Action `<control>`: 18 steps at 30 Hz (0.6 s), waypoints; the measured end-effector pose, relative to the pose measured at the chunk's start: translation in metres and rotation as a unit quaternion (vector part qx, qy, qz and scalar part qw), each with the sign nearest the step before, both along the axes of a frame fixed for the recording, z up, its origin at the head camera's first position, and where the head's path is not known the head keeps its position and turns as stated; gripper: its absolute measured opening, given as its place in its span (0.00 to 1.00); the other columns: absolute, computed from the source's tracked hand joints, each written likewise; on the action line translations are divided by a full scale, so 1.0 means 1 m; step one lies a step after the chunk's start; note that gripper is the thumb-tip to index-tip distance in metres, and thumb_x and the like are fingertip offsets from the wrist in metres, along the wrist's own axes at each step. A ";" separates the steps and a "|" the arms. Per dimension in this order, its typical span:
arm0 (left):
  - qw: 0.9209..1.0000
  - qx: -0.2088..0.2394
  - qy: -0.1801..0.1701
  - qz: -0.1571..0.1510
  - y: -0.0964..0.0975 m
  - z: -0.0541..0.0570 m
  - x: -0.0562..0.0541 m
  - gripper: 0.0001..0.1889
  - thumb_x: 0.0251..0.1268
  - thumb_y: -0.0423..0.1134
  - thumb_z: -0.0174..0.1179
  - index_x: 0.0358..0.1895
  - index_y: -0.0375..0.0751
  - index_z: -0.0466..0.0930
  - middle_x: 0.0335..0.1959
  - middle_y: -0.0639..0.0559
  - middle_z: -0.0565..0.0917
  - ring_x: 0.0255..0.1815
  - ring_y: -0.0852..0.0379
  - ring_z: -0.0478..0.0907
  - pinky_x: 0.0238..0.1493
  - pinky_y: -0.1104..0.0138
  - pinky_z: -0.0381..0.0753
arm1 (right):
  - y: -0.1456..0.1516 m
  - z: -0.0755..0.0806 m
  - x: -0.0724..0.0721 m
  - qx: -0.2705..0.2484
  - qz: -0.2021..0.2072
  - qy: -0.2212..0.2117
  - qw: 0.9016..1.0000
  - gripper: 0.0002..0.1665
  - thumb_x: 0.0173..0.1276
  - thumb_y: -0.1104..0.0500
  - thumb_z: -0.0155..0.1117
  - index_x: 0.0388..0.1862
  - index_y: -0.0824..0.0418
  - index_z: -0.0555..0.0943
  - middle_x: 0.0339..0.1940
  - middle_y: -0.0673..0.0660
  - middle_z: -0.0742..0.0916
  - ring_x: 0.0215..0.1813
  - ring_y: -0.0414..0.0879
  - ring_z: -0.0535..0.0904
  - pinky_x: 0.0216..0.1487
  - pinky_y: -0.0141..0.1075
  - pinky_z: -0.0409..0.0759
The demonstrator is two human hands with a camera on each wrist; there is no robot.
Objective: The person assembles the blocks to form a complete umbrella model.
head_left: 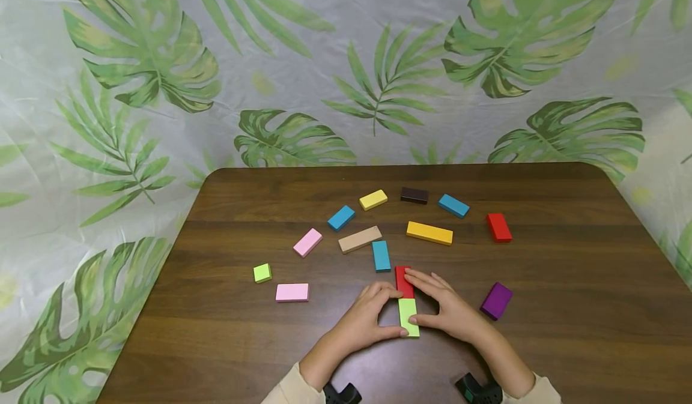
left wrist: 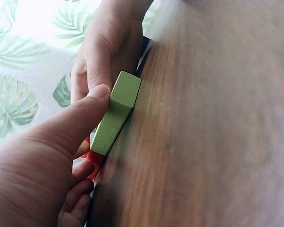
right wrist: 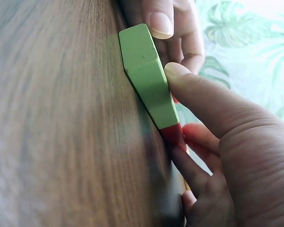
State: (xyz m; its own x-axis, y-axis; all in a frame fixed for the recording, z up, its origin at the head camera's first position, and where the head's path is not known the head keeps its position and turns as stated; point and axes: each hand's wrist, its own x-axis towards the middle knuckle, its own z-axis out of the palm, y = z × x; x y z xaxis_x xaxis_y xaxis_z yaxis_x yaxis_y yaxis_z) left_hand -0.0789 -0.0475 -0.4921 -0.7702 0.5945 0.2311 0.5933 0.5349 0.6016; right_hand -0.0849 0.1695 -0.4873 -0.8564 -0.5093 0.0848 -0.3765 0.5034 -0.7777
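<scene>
A red block (head_left: pixel 403 282) and a light green block (head_left: pixel 408 318) lie end to end on the table in the head view, forming one straight strip. From the left, my left hand (head_left: pixel 369 317) holds this pair, thumb by the green block's near end and fingertips around the joint. My right hand (head_left: pixel 451 308) grips from the other side, its thumb on the green block (right wrist: pixel 151 90) and its fingers reaching along the red block (right wrist: pixel 172 134). Just beyond the strip's far end lies a blue block (head_left: pixel 381 256).
Other loose blocks spread around: pink (head_left: pixel 292 293), a small green cube (head_left: pixel 262 273), tan (head_left: pixel 360 239), long yellow (head_left: pixel 429 233), dark brown (head_left: pixel 414 195), red (head_left: pixel 499 227) and purple (head_left: pixel 496 301). The brown wooden table (head_left: pixel 216 344) meets a leaf-patterned cloth (head_left: pixel 292 80) behind.
</scene>
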 end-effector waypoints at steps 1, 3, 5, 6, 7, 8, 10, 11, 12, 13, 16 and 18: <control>1.000 0.000 0.000 0.000 0.000 0.000 0.000 0.31 0.47 0.56 0.65 0.54 0.46 0.71 0.52 0.56 0.69 0.54 0.59 0.65 0.55 0.64 0.65 | 0.000 0.000 0.000 -0.001 0.000 0.000 1.000 0.43 0.52 0.45 0.68 0.65 0.56 0.65 0.67 0.50 0.65 0.68 0.60 0.50 0.62 0.57 0.44; 1.000 0.004 -0.002 0.001 0.000 -0.001 0.000 0.30 0.47 0.56 0.65 0.54 0.47 0.71 0.52 0.56 0.69 0.54 0.59 0.65 0.55 0.64 0.65 | 0.000 0.000 0.000 -0.001 0.002 0.003 1.000 0.43 0.52 0.45 0.68 0.65 0.56 0.65 0.67 0.50 0.65 0.68 0.59 0.51 0.62 0.57 0.45; 1.000 0.015 -0.009 0.003 -0.001 -0.001 -0.001 0.30 0.48 0.55 0.65 0.53 0.46 0.71 0.52 0.56 0.69 0.54 0.58 0.65 0.55 0.64 0.65 | 0.000 0.000 -0.001 -0.002 0.004 0.006 1.000 0.43 0.52 0.45 0.68 0.65 0.56 0.65 0.67 0.50 0.65 0.68 0.58 0.52 0.63 0.56 0.44; 1.000 0.023 -0.010 0.004 -0.001 -0.002 -0.002 0.29 0.48 0.54 0.65 0.53 0.46 0.71 0.51 0.55 0.69 0.54 0.58 0.65 0.55 0.64 0.65 | 0.000 0.000 -0.001 -0.003 0.005 0.007 1.000 0.43 0.52 0.45 0.68 0.65 0.57 0.65 0.67 0.50 0.65 0.68 0.58 0.52 0.63 0.56 0.44; 0.999 0.032 -0.013 0.008 -0.001 -0.002 -0.002 0.28 0.49 0.54 0.65 0.53 0.46 0.71 0.52 0.55 0.69 0.54 0.58 0.65 0.55 0.64 0.65 | 0.000 0.000 -0.001 -0.003 0.005 0.009 1.000 0.43 0.52 0.45 0.68 0.65 0.57 0.65 0.67 0.50 0.65 0.68 0.58 0.52 0.63 0.56 0.44; 0.999 0.044 -0.016 0.012 -0.002 -0.002 -0.003 0.28 0.50 0.53 0.65 0.53 0.45 0.70 0.52 0.55 0.69 0.55 0.58 0.65 0.55 0.64 0.65 | 0.000 0.000 -0.001 -0.003 0.005 0.010 1.000 0.43 0.52 0.45 0.68 0.65 0.57 0.66 0.67 0.50 0.65 0.68 0.58 0.52 0.63 0.56 0.44; 0.997 0.071 -0.017 0.024 -0.003 -0.003 -0.005 0.26 0.52 0.51 0.64 0.53 0.44 0.70 0.52 0.55 0.69 0.55 0.58 0.65 0.55 0.64 0.65 | 0.000 0.000 -0.001 -0.003 0.004 0.009 1.000 0.43 0.52 0.44 0.68 0.65 0.57 0.66 0.67 0.50 0.65 0.68 0.58 0.52 0.63 0.56 0.44; 0.996 0.084 -0.017 0.034 -0.003 -0.004 -0.007 0.26 0.52 0.50 0.64 0.53 0.44 0.70 0.52 0.54 0.69 0.55 0.58 0.65 0.55 0.63 0.66 | 0.000 0.000 -0.001 -0.002 0.004 0.009 1.000 0.43 0.52 0.44 0.68 0.65 0.57 0.66 0.67 0.50 0.65 0.68 0.58 0.52 0.63 0.56 0.44; 0.994 0.096 -0.014 0.044 -0.004 -0.004 -0.009 0.26 0.52 0.49 0.64 0.53 0.43 0.70 0.52 0.54 0.69 0.55 0.58 0.65 0.55 0.63 0.66 | 0.000 0.000 -0.001 -0.002 0.002 0.008 1.000 0.43 0.52 0.44 0.68 0.65 0.57 0.66 0.67 0.50 0.65 0.68 0.58 0.52 0.63 0.56 0.44; 0.992 0.108 -0.012 0.055 -0.005 -0.004 -0.011 0.26 0.52 0.48 0.65 0.54 0.43 0.70 0.52 0.53 0.69 0.55 0.58 0.65 0.55 0.63 0.66 | 0.000 0.000 -0.001 0.000 0.001 0.008 1.000 0.44 0.51 0.44 0.68 0.65 0.57 0.66 0.67 0.50 0.65 0.68 0.58 0.52 0.63 0.56 0.45; 0.987 0.134 -0.004 0.086 -0.007 -0.006 -0.017 0.27 0.52 0.44 0.66 0.54 0.40 0.69 0.51 0.52 0.69 0.54 0.56 0.66 0.54 0.62 0.66 | 0.000 0.000 -0.001 0.000 -0.001 0.005 1.000 0.44 0.51 0.44 0.68 0.65 0.57 0.66 0.67 0.50 0.66 0.68 0.57 0.52 0.63 0.55 0.44; 0.984 0.145 -0.003 0.101 -0.009 -0.007 -0.021 0.28 0.51 0.42 0.67 0.55 0.39 0.69 0.51 0.50 0.69 0.54 0.55 0.66 0.54 0.62 0.66 | 0.000 0.000 -0.001 0.000 -0.002 0.004 1.000 0.44 0.51 0.44 0.69 0.65 0.57 0.66 0.67 0.49 0.66 0.68 0.57 0.51 0.63 0.55 0.45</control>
